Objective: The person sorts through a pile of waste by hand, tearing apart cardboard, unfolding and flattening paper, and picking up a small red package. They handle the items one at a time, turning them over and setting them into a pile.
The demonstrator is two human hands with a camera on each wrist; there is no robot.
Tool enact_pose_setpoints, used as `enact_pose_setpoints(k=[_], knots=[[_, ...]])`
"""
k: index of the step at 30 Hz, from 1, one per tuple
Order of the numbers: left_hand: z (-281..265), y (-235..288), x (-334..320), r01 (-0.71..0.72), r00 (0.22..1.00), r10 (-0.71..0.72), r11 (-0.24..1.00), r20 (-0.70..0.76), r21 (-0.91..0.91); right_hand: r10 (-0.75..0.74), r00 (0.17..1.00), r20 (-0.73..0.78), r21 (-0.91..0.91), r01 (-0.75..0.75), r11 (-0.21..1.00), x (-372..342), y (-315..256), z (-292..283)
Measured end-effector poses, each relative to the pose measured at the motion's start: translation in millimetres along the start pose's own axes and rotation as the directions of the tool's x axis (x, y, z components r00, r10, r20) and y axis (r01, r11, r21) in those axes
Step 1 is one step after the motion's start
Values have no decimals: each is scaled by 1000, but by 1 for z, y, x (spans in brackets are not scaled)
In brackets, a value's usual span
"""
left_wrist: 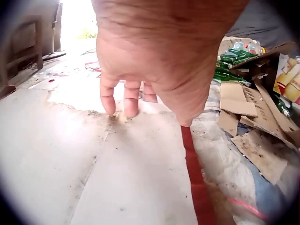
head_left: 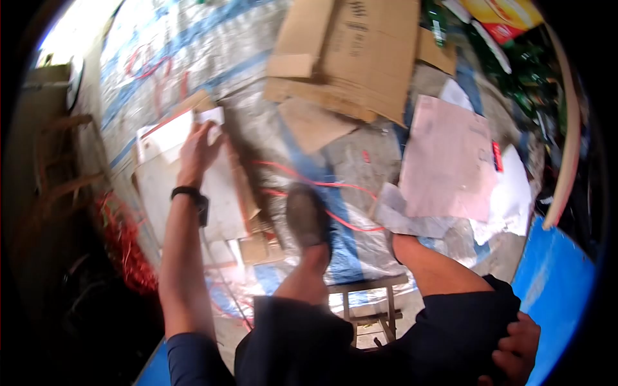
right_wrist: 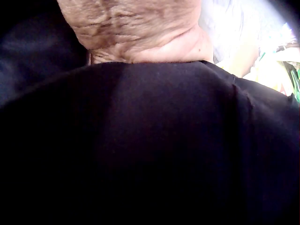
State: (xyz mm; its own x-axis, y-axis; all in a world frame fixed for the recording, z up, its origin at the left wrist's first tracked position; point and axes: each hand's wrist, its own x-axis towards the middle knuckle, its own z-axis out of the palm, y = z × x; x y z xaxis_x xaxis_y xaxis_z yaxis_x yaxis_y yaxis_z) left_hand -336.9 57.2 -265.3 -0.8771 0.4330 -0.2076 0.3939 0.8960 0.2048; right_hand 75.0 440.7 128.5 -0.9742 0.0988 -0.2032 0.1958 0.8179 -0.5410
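Observation:
A stack of flattened white cardboard [head_left: 190, 186] with a red edge strip lies on the ground sheet at the left. My left hand [head_left: 201, 151] reaches over its far end. In the left wrist view, the fingertips [left_wrist: 131, 110] of that hand point down onto the white board [left_wrist: 136, 173], beside a torn patch, and the thumb is at the red strip [left_wrist: 192, 164]. Resting on the dark cloth over my right knee is my right hand [head_left: 518, 347], its fingers loosely bent with nothing seen in them. The right wrist view shows only the back of this hand [right_wrist: 136, 33] against the dark cloth [right_wrist: 140, 117].
Brown flattened boxes [head_left: 373, 58] lie ahead, and a pinkish cardboard sheet [head_left: 447, 161] lies at the right. Green bottles [head_left: 531, 83] are piled at the far right. Pink twine [head_left: 347, 185] crosses the ground near my shoe [head_left: 306, 215]. A red tangle of string [head_left: 125, 244] lies at the left.

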Motion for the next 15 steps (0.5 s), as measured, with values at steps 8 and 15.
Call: enact_pose_setpoints(k=[8, 15], knots=[[9, 0, -14, -73, 997, 73, 997, -27, -8, 12, 999, 41, 124, -17, 992, -1, 6, -3], [1, 20, -73, -139, 989, 126, 975, -81, -171, -70, 989, -133, 234, 100, 967, -23, 25, 16]])
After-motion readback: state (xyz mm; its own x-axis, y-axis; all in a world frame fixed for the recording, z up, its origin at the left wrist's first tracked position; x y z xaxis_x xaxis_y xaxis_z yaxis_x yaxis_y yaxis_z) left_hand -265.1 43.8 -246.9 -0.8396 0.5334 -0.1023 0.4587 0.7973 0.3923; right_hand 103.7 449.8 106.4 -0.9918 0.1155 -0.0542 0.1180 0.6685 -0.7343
